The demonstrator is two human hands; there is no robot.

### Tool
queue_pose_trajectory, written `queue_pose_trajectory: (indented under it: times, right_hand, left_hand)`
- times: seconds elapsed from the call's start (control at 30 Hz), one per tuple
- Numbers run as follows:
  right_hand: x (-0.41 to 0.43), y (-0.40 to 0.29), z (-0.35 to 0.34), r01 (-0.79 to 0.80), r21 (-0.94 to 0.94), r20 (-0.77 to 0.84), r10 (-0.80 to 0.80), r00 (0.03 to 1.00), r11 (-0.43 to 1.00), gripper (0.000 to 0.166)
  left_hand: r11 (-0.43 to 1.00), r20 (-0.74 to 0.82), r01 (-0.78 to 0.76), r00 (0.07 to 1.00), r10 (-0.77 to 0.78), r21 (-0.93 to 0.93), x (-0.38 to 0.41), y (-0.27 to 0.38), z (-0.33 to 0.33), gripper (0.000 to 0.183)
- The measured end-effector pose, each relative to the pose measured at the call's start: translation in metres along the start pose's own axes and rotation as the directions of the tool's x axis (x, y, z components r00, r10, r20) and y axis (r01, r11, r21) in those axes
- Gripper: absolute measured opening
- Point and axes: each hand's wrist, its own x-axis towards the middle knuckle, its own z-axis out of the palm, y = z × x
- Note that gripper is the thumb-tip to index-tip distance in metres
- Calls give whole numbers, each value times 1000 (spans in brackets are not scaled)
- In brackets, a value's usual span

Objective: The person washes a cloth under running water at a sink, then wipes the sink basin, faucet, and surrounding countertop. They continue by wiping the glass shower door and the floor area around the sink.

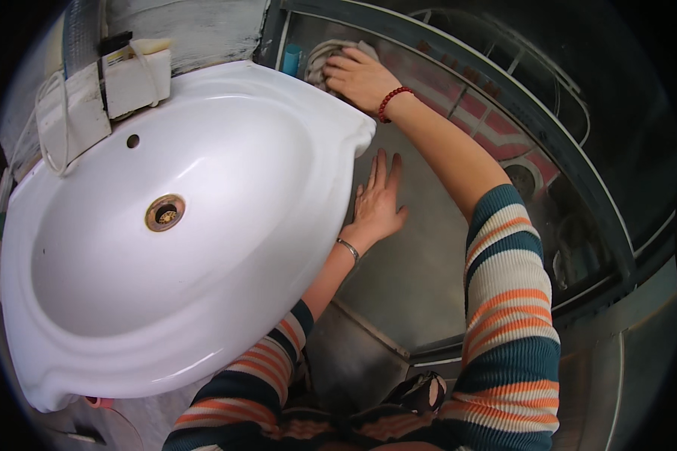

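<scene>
My right hand [358, 79], with a red bead bracelet at the wrist, presses on a beige-grey cloth [320, 61] against a glass panel [434, 259] beyond the basin's corner. Below it my left hand [377, 206] lies with its fingers spread on or near the same panel, holding nothing; a metal bracelet circles that wrist. To the left stands a white ceramic washbasin [248, 225] with a brass-coloured drain [165, 212] and a round overflow hole. My left forearm passes along the basin's front edge and is partly hidden by it.
A blue cylindrical thing [291, 60] stands just left of the cloth. White boxes [138, 79] with a looped white cable are on the basin's back left rim. A dark metal frame [541, 121] borders the panel on the right. A pinkish object [98, 402] shows under the basin.
</scene>
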Motion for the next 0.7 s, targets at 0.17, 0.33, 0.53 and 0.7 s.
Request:
queue_pose_trajectory:
  times: [0.17, 0.33, 0.53, 0.7]
  right_hand:
    - [-18, -3, 0, 222, 76, 3, -223, 975, 972, 23]
    - [-19, -10, 0, 9, -139, 62, -1, 998, 990, 52]
    - [-32, -72, 10, -189, -174, 154, 216, 964, 966, 55]
    - [-56, -141, 22, -110, 101, 498, 46, 866, 989, 38]
  left_hand:
    - [1000, -5, 2, 1000, -2, 31, 3, 1, 11, 104]
    - [999, -95, -47, 994, 46, -16, 4, -4, 28, 105]
    - [992, -179, -126, 975, 129, 28, 1, -25, 40, 96]
    - [994, -62, 101, 993, -103, -43, -82, -63, 85, 82]
